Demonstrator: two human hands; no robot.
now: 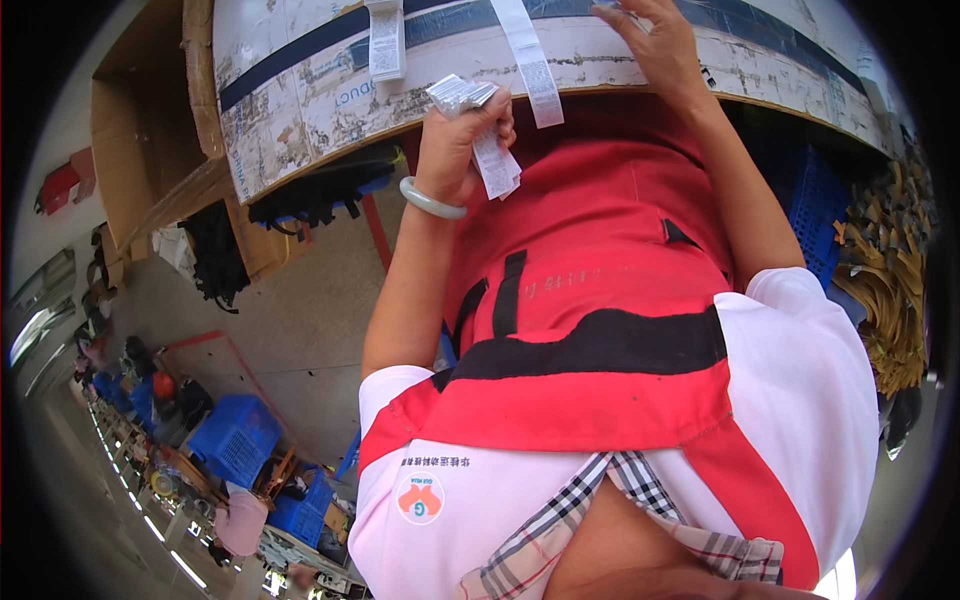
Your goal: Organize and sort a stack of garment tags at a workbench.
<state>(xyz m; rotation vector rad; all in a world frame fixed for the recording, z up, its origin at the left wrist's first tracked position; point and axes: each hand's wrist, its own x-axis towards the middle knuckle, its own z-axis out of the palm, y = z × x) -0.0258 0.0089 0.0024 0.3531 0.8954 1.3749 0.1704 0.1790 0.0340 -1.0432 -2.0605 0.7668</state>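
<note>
The left hand [458, 145] clenches a bundle of printed labels [497, 168] beside the worktop's [300, 130] near edge, while from my remote post I cannot tell whether the right hand [662, 48] pinches anything, and the white strip [540, 90] overhanging that edge could slide off if brushed.

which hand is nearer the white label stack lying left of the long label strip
Left. The left hand, holding other labels, is below and right of the label stack in the picture; the right hand is farther right, past the label strip.
</note>
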